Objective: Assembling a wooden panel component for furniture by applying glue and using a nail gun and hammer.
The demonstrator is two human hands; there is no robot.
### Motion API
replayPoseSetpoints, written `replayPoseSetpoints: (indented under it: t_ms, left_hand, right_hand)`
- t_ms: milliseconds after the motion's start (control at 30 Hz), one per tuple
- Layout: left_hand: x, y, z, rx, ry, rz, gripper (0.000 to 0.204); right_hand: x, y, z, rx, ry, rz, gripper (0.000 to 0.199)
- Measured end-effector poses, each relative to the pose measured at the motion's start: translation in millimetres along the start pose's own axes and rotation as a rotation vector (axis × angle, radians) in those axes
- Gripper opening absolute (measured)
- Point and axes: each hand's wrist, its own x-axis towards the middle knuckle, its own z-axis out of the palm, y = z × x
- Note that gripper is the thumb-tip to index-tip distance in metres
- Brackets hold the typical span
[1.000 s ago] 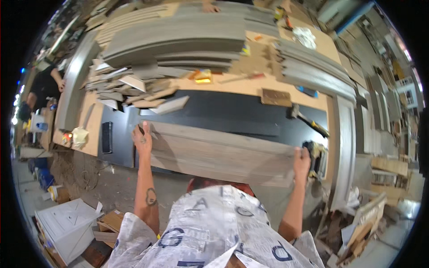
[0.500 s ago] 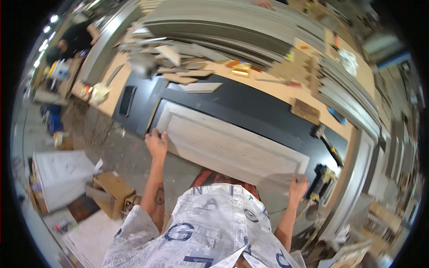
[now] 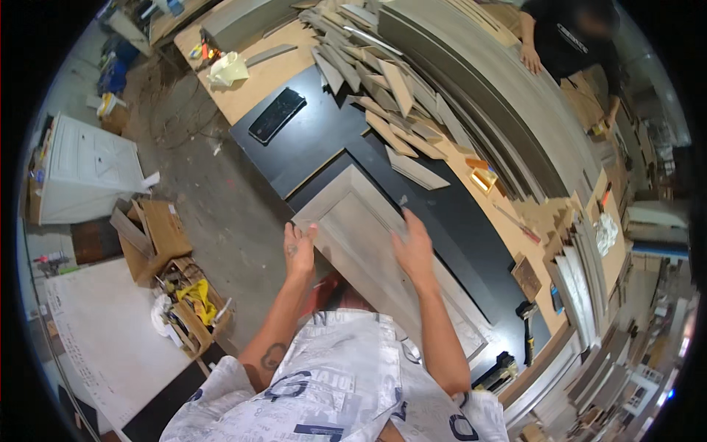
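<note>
A grey-beige wooden cabinet door [image 3: 368, 233] with a framed centre lies on a black board [image 3: 471, 258] on the workbench. Beside the door's near left corner is my left hand [image 3: 297, 250], its fingers apart; whether they touch the edge is hard to tell. My right hand [image 3: 415, 252] reaches over the door to its far long edge, fingers stretched and nothing gripped. A black phone [image 3: 277, 116] lies flat on the board toward the far left.
Mitred wood offcuts [image 3: 398, 88] are heaped behind the board, beside long grey mouldings [image 3: 486, 81]. A hammer [image 3: 527, 331] and a black tool [image 3: 499, 370] lie at the right. Across the bench stands a person [image 3: 571, 40]. Cardboard boxes [image 3: 153, 236] stand on the floor at left.
My right hand has left the door's near right corner and come to its far edge, closer to my left hand. The view has turned left. My left hand remains near the left corner.
</note>
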Motion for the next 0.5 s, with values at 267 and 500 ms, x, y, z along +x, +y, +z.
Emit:
replayPoseSetpoints:
  t_ms: [267, 500]
  left_hand:
    - [-17, 43, -4, -0.218, -0.053, -0.222, 0.084]
    - [-11, 26, 3, 1.085, 0.07, 0.863, 0.064]
  right_hand:
    - [66, -61, 51, -0.384, -0.12, 0.052, 0.047]
    - [58, -52, 39, -0.436, -0.124, 0.219, 0.044]
